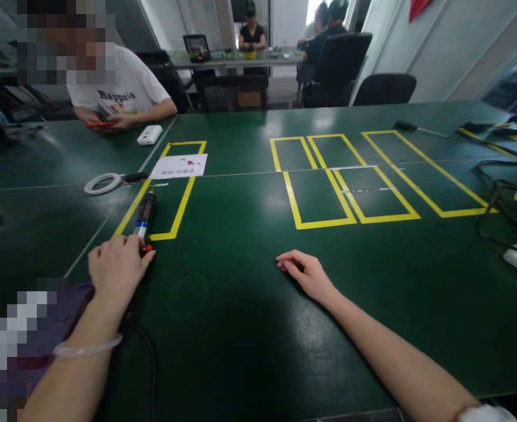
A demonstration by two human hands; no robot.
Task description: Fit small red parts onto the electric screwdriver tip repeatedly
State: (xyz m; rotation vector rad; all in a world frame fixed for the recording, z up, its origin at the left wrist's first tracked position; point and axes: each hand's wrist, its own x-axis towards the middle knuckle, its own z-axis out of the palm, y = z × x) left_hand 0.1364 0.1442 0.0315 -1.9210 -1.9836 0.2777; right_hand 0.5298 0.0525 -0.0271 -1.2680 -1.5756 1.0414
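Observation:
My left hand (pixel 118 266) is wrapped round a dark cylindrical tool that looks like an electric screwdriver (pixel 146 208). The tool has a silver and blue band, and an orange-red part shows beside my thumb. Its far end points away over the left yellow tape outline (pixel 183 206); my palm hides the near end. A black cord (pixel 152 363) runs toward me below the wrist. My right hand (pixel 306 272) rests near the middle of the green table (pixel 236 264), fingers loosely curled together, with nothing visible in them. It lies in front of the taped boxes (pixel 324 224).
A white paper sheet (pixel 179 166) lies across the left outline, beside a white ring (pixel 102 184). A screwdriver (pixel 421 129) sits at the far right, near black cables (pixel 498 193). A seated person (pixel 122 82) holds something orange beyond a white box (pixel 150 135).

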